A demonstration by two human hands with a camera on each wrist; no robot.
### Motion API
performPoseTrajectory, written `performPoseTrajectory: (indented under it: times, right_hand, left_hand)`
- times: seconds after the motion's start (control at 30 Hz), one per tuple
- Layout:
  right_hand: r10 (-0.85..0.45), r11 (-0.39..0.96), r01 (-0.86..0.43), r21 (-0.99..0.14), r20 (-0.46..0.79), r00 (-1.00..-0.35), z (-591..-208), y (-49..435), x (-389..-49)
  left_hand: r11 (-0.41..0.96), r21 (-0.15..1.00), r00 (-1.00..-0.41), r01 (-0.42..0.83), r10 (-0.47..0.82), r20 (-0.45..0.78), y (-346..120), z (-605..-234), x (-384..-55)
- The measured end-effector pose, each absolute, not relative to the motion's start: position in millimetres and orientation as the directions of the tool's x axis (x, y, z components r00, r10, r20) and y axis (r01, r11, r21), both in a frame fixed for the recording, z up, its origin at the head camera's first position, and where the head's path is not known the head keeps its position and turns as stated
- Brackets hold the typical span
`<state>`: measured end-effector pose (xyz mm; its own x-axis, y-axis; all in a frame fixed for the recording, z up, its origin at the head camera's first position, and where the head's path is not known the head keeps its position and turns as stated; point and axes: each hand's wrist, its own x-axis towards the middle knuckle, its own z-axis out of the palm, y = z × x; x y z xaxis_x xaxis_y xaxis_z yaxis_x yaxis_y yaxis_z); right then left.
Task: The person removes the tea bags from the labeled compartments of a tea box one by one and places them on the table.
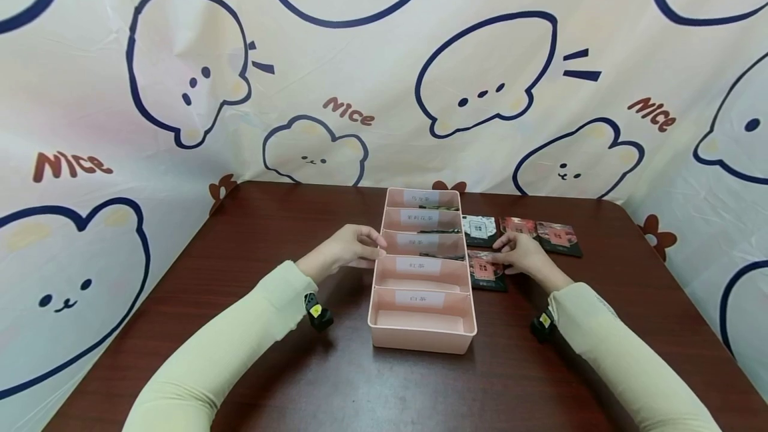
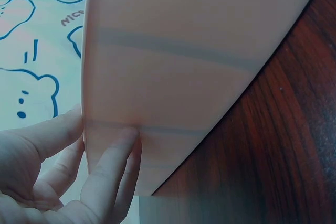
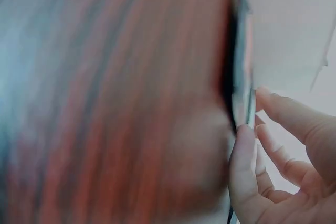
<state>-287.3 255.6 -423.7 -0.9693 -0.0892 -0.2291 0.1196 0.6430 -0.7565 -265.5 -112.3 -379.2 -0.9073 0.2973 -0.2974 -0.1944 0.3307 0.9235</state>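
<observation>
- One dark wood-grain table fills my head view, with a cartoon-print sheet hanging behind.
- The pink five-compartment box stands mid-table, its compartments running away from me; thin dark edges show in the three far ones.
- I have the left hand resting loose fingers against the box's left wall and rim, clenching nothing; light, steady pressure should be enough to brace it.
- I have the right hand pinching a thin flat packet by its edge, thumb opposite fingers; a shallow pinch would spare it creasing.
- That appears to be the red-and-black square packet just beside the box's right wall, so I'd want it lifted well above the rim.
- Beyond it lie a white-and-black packet and two red-fronted packets, best left undisturbed.
- Smallest, white labels mark the compartments; I cannot read them surely.
</observation>
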Motion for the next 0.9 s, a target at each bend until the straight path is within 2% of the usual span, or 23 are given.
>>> performPoseTrajectory:
  times: [0.1,0.27,0.4,0.5,0.9]
  right_hand:
    - [-0.123,0.572,0.096,-0.815,-0.201,-0.972,-417,259,-284]
    - [-0.166,0.398,0.013,-0.917,-0.086,-0.982,-397,260,-278]
    - [-0.193,0.308,-0.037,-0.951,-0.024,-0.981,-379,253,-268]
    - [-0.236,0.286,-0.069,-0.956,0.000,-0.972,-374,245,-261]
    - [-0.414,0.357,-0.168,-0.919,0.006,-0.910,-390,223,-250]
  left_hand:
    - [0.331,0.923,-0.905,-0.194,0.303,-0.299,-113,-378,-265]
    - [0.323,0.927,-0.904,-0.189,0.311,-0.293,-114,-377,-264]
    - [0.314,0.930,-0.903,-0.191,0.316,-0.292,-114,-378,-264]
    - [0.316,0.929,-0.905,-0.195,0.307,-0.294,-113,-380,-265]
    - [0.320,0.928,-0.905,-0.193,0.307,-0.294,-113,-380,-266]
